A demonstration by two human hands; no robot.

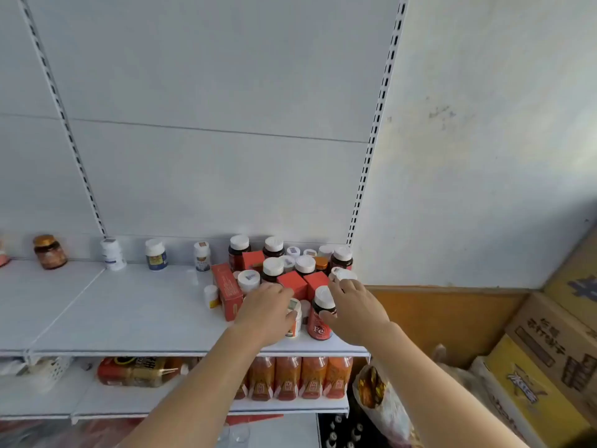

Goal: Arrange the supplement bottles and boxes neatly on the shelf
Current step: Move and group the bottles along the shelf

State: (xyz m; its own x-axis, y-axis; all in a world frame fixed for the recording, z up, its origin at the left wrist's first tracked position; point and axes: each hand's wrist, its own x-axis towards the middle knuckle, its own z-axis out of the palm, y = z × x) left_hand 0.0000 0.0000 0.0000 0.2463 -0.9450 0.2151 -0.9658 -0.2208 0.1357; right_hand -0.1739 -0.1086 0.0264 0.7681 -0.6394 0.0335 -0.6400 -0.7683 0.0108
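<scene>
1. Left hand [265,310] grips small white-capped white plastic bottle [294,321] at front of white metal shelf [129,318].
2. Right hand [352,310] holds red-labelled dark bottle [320,318] just beside it.
3. Red cardboard boxes [292,283] and bottles clustered behind.

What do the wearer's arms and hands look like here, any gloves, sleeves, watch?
Both are bare. The left hand and right hand wear no gloves, and no rings show. Both forearms are uncovered right down to the bottom edge of the head view: no sleeves, cuffs, watch, bands or markers in sight. Anything worn above the elbows lies outside the picture.
</scene>
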